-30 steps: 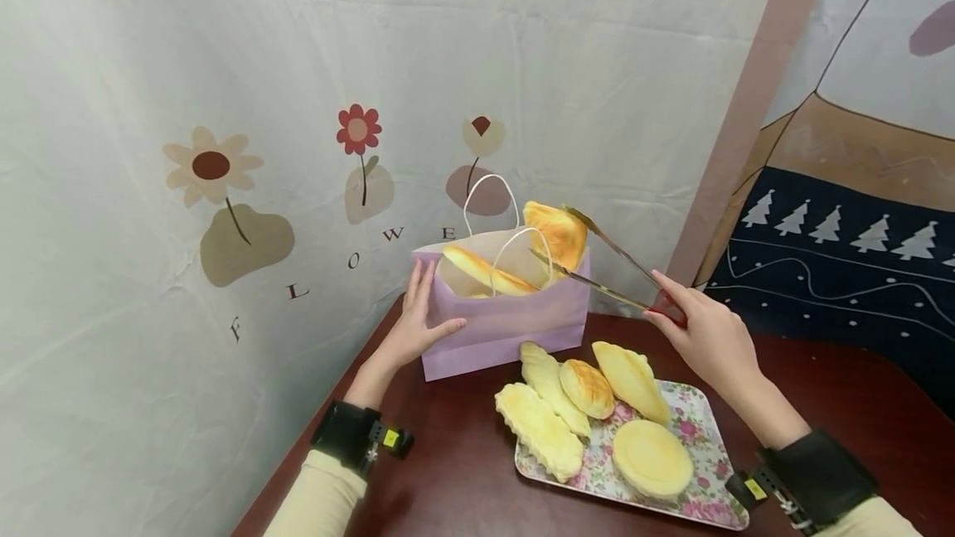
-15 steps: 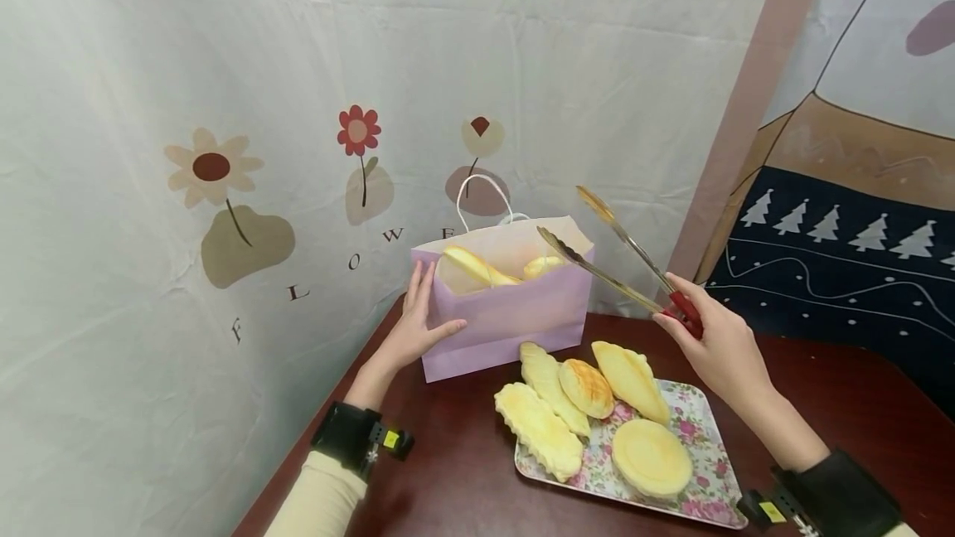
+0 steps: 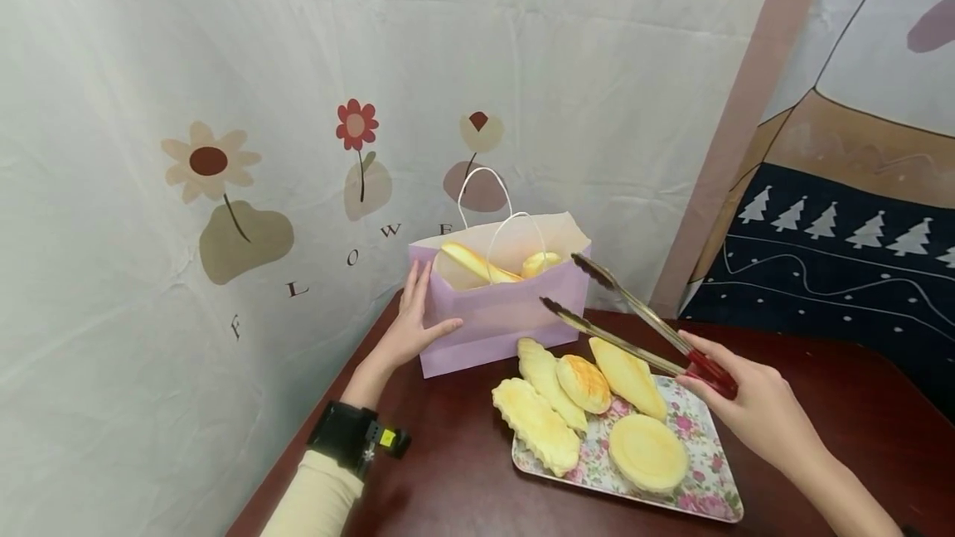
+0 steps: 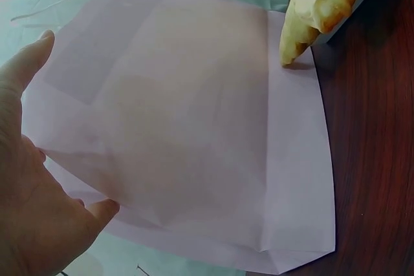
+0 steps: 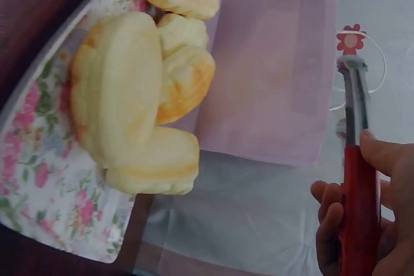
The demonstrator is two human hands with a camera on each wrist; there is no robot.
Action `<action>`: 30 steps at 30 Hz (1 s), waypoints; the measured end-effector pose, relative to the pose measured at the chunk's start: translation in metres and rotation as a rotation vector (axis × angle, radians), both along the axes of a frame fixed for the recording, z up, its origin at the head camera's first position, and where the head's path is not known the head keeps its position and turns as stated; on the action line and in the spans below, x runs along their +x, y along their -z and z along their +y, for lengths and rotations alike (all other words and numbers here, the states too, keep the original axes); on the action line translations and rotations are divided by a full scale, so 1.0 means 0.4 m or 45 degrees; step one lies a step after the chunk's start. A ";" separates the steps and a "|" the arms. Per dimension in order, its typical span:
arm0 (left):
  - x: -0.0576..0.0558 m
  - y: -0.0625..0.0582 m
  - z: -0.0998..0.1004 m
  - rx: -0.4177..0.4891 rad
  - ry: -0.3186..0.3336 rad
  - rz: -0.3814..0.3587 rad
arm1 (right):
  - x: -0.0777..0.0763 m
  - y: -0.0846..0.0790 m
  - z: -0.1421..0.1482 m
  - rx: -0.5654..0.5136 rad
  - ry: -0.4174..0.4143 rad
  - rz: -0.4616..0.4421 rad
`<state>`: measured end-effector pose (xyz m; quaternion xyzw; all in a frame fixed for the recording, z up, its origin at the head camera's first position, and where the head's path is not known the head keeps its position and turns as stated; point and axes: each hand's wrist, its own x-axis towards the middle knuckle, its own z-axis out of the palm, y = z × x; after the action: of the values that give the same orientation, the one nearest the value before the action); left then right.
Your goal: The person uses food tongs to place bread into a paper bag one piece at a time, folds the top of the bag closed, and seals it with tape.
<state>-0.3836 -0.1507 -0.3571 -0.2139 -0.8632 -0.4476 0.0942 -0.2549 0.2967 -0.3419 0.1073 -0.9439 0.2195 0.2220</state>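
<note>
I see the right hand, grasping the tongs, lowered toward the tray; the bread they held now sits in the bag, which the left hand still touches, fingers spread.

The bag is lilac, upright, open-topped, bread inside, mid-frame. Red-handled tongs, spread, slant up-left, right of centre.
</note>
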 end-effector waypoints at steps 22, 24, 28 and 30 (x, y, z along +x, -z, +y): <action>0.003 0.000 0.002 -0.009 -0.013 -0.003 | 0.013 0.081 0.070 0.101 -0.008 -0.653; 0.003 -0.001 0.002 -0.007 -0.009 -0.001 | 0.011 0.088 0.071 0.099 -0.006 -0.676; 0.003 -0.002 0.003 -0.004 0.002 0.003 | 0.010 0.102 0.070 0.096 -0.014 -0.699; 0.003 -0.002 0.003 -0.005 0.004 0.006 | 0.009 0.106 0.068 0.103 -0.014 -0.704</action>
<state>-0.3825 -0.1494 -0.3562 -0.2165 -0.8636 -0.4454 0.0949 -0.2513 0.3237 -0.3844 0.0574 -0.9761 0.2037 -0.0496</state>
